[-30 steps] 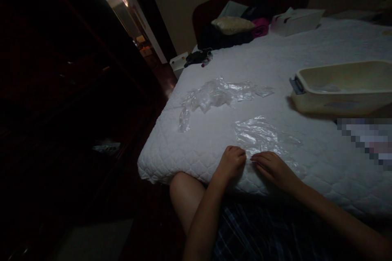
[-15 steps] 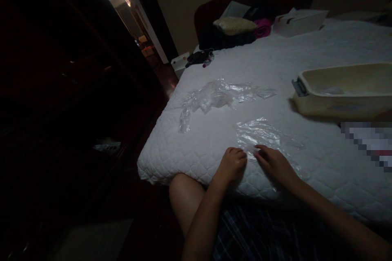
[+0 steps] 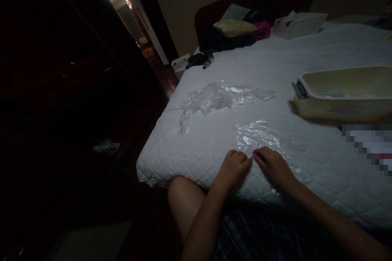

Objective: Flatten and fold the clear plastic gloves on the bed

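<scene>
A flat clear plastic bag (image 3: 259, 136) lies on the white quilted mattress (image 3: 275, 73) near its front edge. My left hand (image 3: 233, 167) rests at the bag's near left corner with its fingers curled under. My right hand (image 3: 272, 166) lies beside it on the bag's near edge, fingers bent and pressed on the plastic. The two hands almost touch. A crumpled heap of clear plastic bags (image 3: 214, 98) lies farther back on the mattress, to the left.
A cream plastic basin (image 3: 343, 96) stands on the mattress at the right. Dark clothes, a beige pillow (image 3: 234, 27), a pink item and a white box (image 3: 298, 24) lie by the headboard. The room's left side is dark, with a lit doorway (image 3: 122, 4).
My right hand slid forward onto the bag's near edge, then drew back slightly. My left hand stayed at the corner. The bag barely shifted.
</scene>
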Available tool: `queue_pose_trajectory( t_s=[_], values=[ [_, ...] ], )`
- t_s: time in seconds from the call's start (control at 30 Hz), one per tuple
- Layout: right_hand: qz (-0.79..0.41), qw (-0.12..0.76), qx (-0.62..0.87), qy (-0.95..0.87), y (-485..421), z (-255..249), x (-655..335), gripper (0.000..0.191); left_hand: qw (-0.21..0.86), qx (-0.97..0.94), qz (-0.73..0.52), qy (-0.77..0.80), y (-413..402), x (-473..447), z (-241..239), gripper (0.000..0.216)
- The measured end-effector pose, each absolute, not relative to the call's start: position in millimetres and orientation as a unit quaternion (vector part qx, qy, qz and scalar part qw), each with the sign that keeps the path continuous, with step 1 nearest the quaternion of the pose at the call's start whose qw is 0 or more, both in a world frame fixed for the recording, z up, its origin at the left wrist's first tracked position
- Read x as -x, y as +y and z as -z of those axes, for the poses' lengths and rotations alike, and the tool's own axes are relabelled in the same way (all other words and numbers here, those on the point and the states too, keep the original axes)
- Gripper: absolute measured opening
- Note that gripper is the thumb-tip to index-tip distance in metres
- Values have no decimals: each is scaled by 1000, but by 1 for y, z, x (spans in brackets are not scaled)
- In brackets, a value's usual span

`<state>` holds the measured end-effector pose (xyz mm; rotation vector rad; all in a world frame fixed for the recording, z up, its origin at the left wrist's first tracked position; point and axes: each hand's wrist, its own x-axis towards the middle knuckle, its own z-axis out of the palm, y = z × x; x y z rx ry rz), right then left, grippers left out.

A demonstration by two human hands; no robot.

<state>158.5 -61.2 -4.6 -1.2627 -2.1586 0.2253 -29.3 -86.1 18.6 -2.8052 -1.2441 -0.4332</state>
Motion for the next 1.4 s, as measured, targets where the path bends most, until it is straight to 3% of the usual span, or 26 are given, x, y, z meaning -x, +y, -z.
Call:
queue_pose_trajectory(
  t_s=[0.27, 0.73, 1.1, 1.4],
  values=[
    [14, 278, 416, -865, -58, 6, -160, 26, 34, 904, 124, -409, -86, 29, -19, 14],
    [-11, 234, 440, -867, -46, 2, -161, 27, 27, 908, 130, -397, -84, 33, -7, 16],
    [-46, 269, 433, -859, -45, -10, -183, 26, 66, 901, 195, -381, -86, 32, -7, 26],
    [-24, 294, 362, -884, -73, -6, -227, 24, 105, 912, 201, -342, -90, 8, 2, 21]
  ],
)
